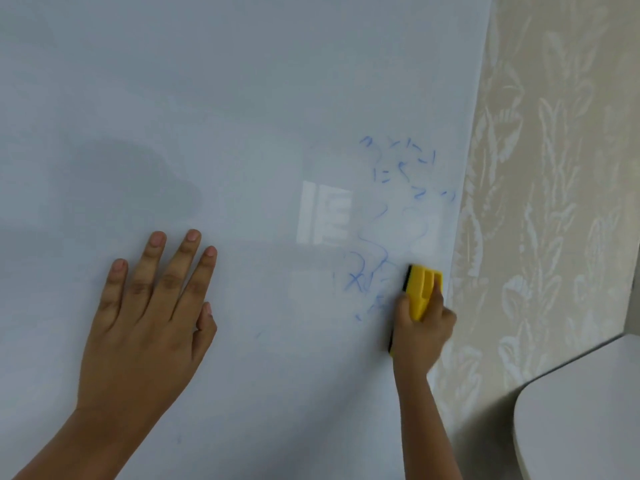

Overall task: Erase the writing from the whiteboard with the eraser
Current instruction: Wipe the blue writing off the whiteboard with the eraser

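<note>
A large whiteboard [225, 98] fills most of the head view. Broken, partly smeared blue writing [388, 216] runs down its right side, close to the board's right edge. My right hand [420, 327] grips a yellow eraser [423, 289] with a black felt face, pressed upright against the board at the lower end of the writing. My left hand [152, 306] lies flat on the board to the left, fingers spread and pointing up, holding nothing.
To the right of the board is a beige wall with a pale leaf pattern [547, 168]. A rounded white object [581, 417] sits at the lower right corner. A bright window reflection [325, 216] shows on the board beside the writing.
</note>
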Motion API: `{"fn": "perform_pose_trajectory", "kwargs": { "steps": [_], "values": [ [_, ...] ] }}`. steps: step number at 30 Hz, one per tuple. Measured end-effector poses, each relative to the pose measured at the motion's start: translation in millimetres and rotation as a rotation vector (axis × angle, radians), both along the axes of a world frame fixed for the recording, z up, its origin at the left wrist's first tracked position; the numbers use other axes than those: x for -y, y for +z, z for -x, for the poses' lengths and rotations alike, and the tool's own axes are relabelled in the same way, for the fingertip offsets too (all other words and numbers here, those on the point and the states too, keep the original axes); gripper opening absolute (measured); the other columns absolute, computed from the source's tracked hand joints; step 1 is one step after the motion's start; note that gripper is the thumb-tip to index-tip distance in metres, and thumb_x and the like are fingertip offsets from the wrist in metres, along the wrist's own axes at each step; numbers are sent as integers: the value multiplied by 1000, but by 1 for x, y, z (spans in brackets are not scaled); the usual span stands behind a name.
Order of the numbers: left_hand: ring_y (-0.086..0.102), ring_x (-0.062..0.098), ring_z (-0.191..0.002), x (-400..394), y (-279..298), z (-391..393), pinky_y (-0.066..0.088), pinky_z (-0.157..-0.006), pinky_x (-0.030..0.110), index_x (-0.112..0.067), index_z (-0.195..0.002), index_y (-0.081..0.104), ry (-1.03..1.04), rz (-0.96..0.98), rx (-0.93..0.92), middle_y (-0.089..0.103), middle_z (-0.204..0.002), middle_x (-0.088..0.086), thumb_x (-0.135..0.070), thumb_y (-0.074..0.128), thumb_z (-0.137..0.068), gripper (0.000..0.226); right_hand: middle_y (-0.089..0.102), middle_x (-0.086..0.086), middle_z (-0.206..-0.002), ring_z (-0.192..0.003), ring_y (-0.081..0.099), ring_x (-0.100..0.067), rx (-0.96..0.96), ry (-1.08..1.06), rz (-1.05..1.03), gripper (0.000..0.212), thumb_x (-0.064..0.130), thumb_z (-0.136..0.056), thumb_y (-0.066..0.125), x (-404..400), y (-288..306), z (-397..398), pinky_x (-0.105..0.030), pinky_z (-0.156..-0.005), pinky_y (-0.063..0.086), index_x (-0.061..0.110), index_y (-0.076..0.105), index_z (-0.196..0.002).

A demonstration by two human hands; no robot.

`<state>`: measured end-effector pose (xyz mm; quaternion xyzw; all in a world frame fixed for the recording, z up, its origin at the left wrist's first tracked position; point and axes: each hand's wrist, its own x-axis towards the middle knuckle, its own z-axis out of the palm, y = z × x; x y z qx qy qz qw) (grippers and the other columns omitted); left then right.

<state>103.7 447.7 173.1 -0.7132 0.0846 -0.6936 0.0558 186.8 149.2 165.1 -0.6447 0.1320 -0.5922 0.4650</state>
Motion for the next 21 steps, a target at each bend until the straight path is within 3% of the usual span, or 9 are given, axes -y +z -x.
{"fn": "perform_pose_trajectory", "kwargs": {
  "steps": [3, 7, 8, 10, 12, 14, 17, 21],
  "values": [
    [28, 37, -138, 0, -1, 0, 16, -114, 50, -2, -142, 38, -1, 3, -2, 34, -149, 18, -19, 35, -96, 49, 46, -15, -110, -100, 47, -32, 64, -10, 158, 67, 44, -76, 57, -40, 28, 6, -41, -80, 43, 29, 37, -137],
    [29, 38, -137, -2, 1, 0, 20, -112, 52, -2, -141, 40, -2, -2, -11, 35, -148, 18, -19, 33, -96, 49, 51, -10, -102, -90, 49, -26, 66, 47, 487, 68, 45, -68, 56, -72, -30, 25, -34, -69, 45, 33, 40, -133],
    [29, 38, -137, -1, 0, 0, 20, -112, 52, -2, -141, 40, -1, -2, -12, 36, -148, 18, -19, 33, -96, 49, 51, -11, -103, -91, 51, -29, 57, 57, 479, 66, 41, -68, 60, -60, -40, 25, -34, -70, 45, 29, 43, -131],
    [29, 36, -138, 0, 0, -1, 19, -113, 51, -3, -141, 41, 1, 8, 1, 36, -148, 17, -19, 33, -96, 49, 48, -14, -109, -100, 51, -35, 0, 58, 249, 63, 34, -75, 64, -28, -29, 17, -38, -75, 43, 24, 43, -133],
    [28, 35, -138, 1, -1, -3, 19, -113, 51, -4, -141, 41, -1, 15, 9, 36, -148, 16, -19, 33, -95, 49, 44, -15, -112, -106, 48, -35, -36, 44, -3, 62, 39, -80, 59, -1, 5, 5, -39, -79, 40, 25, 37, -137],
    [28, 35, -139, 0, -1, -4, 19, -113, 51, -4, -140, 42, 0, 15, 22, 36, -148, 15, -19, 33, -95, 49, 44, -18, -113, -107, 46, -37, -25, 19, -55, 62, 41, -82, 56, -1, 45, 1, -42, -82, 40, 27, 36, -139],
    [27, 34, -139, 1, -2, -5, 18, -113, 50, -4, -140, 42, 6, 15, 27, 37, -148, 15, -20, 32, -95, 49, 47, -18, -110, -100, 47, -34, 91, -6, 185, 65, 44, -76, 56, -46, 62, 9, -43, -78, 44, 28, 39, -136],
    [26, 34, -140, -1, -2, -7, 18, -114, 50, -4, -140, 43, 18, -4, 39, 36, -149, 15, -20, 33, -94, 50, 53, -11, -100, -86, 48, -25, 129, 1, 556, 66, 48, -67, 54, -70, 17, 19, -33, -67, 44, 35, 42, -130]
  ]
}}
